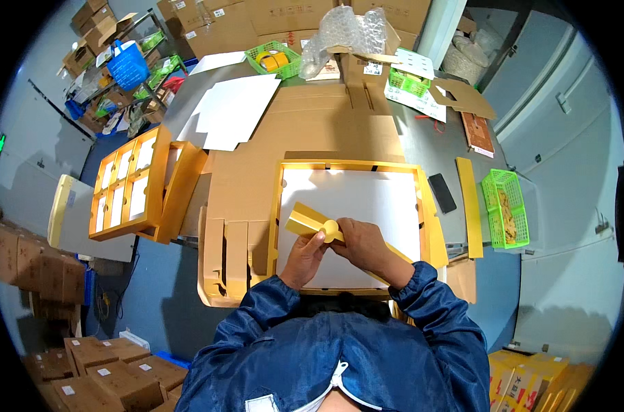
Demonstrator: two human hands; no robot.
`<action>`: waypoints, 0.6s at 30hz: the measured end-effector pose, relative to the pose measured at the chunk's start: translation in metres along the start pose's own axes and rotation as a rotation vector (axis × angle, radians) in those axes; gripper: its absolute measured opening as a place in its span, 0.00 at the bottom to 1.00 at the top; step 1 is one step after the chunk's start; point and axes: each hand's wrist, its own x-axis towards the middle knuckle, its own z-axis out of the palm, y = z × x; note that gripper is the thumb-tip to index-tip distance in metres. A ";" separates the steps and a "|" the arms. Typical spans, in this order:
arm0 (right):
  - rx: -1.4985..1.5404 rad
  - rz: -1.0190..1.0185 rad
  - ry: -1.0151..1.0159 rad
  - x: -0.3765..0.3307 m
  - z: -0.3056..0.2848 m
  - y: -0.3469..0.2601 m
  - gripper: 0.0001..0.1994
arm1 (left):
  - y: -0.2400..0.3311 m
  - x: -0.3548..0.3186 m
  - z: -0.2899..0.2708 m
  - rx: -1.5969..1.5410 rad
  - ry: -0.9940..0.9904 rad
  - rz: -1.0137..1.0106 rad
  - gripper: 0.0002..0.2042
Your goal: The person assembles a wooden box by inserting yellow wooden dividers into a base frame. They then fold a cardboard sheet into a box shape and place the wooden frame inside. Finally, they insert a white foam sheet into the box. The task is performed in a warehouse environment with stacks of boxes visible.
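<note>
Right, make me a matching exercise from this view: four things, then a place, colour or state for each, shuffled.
Things:
1. Yellow angled strip
2. Phone
3. Handled bag
4. Tape rolls

Matches:
A. Blue
B. Inside a green basket
C. Held by left hand and right hand
D. Right of the yellow frame

Pairs: 1-C, 2-D, 3-A, 4-B

bright light falls on the white panel [377, 199]; beyond it, a soft shadow darkens the cardboard [305, 123]; far around it, straight edges bend toward blackness.
</note>
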 end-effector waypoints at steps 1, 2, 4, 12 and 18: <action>0.006 0.012 -0.020 -0.001 0.000 0.000 0.19 | 0.001 0.000 -0.002 -0.013 -0.044 -0.013 0.13; 0.010 0.013 -0.028 -0.002 -0.001 0.000 0.19 | 0.003 -0.002 -0.004 -0.026 -0.088 -0.026 0.13; 0.023 0.013 -0.046 -0.005 -0.004 -0.001 0.17 | 0.010 -0.005 0.000 -0.011 -0.103 -0.076 0.17; 0.590 0.221 -0.439 0.000 -0.033 0.001 0.30 | 0.042 0.003 0.026 0.146 -0.109 0.103 0.17; 0.508 0.243 -0.415 -0.028 -0.029 -0.004 0.39 | 0.059 0.025 -0.016 0.358 0.010 0.140 0.11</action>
